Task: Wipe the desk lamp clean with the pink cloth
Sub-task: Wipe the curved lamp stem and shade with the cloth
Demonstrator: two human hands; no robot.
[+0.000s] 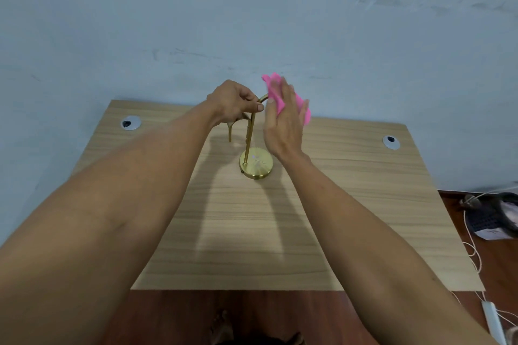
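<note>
A brass desk lamp [249,140] stands on the wooden desk [350,204], with a round base [259,166] and a thin upright stem that curves over at the top. My left hand [234,101] is closed around the top of the stem where it bends. My right hand [283,120] is just right of the stem with fingers extended, holding the pink cloth [276,92] against its palm. The cloth sits beside the curved top of the lamp; whether it touches the metal I cannot tell. The lamp's head is mostly hidden behind my left hand.
Two round cable grommets [130,122] [391,142] sit near the desk's back corners. The desk backs onto a pale blue wall. On the floor at right lie a dark bag [493,216], white cables and a power strip [492,319].
</note>
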